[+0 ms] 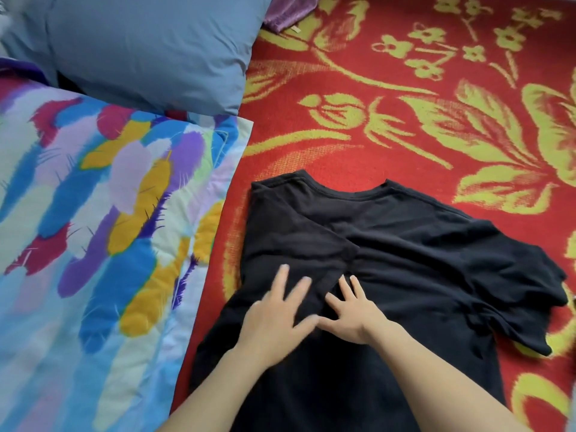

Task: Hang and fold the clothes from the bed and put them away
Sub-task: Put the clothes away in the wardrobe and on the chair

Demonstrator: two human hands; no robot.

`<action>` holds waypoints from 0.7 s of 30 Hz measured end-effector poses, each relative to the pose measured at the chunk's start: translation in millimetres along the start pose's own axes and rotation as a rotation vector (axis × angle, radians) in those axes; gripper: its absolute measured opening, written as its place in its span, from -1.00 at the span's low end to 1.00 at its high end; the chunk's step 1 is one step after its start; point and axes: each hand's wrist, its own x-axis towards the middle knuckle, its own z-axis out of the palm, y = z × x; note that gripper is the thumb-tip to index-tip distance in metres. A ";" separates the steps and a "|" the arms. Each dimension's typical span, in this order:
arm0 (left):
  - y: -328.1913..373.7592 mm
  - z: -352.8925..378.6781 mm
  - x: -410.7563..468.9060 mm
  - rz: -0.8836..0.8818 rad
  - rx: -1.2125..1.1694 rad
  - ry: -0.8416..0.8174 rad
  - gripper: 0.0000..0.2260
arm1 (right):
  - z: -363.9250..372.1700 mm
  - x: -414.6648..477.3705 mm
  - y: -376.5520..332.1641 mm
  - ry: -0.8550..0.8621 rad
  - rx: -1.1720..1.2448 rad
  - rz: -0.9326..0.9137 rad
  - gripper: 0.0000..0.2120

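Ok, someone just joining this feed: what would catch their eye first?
The loud red blanket with yellow flowers fills the right and top, and a black T-shirt lies spread on it at centre. The left hand and right hand press flat on the shirt's middle, fingers spread. On the left lies a bright feather-print quilt, with a blue pillow above it.

Both forearms reach in from the near edge. The left hand (pixel 274 319) and right hand (pixel 353 314) lie flat, fingers spread, thumbs nearly touching.
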 end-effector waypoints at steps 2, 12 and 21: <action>-14.9 1.0 0.6 -0.290 -0.141 0.022 -0.47 | 1.9 0.6 0.6 0.014 0.001 -0.010 -0.33; -80.4 -2.9 -18.3 -0.531 0.216 0.036 -0.62 | 5.3 2.3 -4.6 0.111 0.310 0.024 -0.48; -66.3 -10.3 -39.2 -0.652 -0.281 0.327 -0.91 | 8.7 -7.5 -28.1 0.662 0.861 0.247 -0.90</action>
